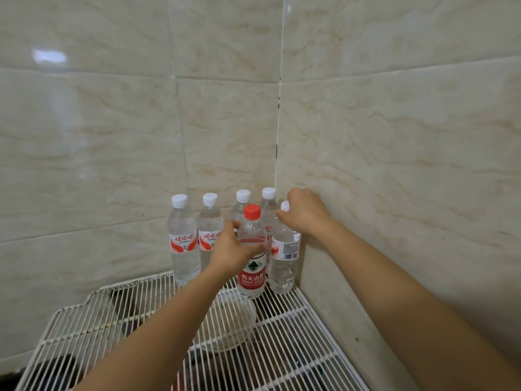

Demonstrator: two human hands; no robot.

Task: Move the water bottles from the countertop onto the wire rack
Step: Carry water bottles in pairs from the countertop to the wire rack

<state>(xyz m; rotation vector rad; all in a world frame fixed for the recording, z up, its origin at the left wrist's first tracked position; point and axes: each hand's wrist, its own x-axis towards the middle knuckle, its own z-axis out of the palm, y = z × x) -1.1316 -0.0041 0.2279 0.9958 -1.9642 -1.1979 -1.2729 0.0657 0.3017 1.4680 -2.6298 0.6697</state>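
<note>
Red-capped bottle [251, 252] stands upright on the wire rack [296, 334], our left hand [235, 246] wrapped around its shoulder. At its three o'clock, our right hand [306, 213] closes over the neck of a white-capped bottle [283, 263] against the tiled wall [394, 165]. Four more [182, 241] line up from nine to twelve. We judge tipping likeliest: narrow bases on spaced wires, packed so close one nudge could topple neighbours.

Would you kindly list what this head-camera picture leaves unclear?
- Head view: the right hand covers most of the cap and neck of the corner bottle, so its grip is unclear.
- The left hand hides part of the red-capped bottle.
- Things beneath the wire rack are blurred by its bars.
</note>
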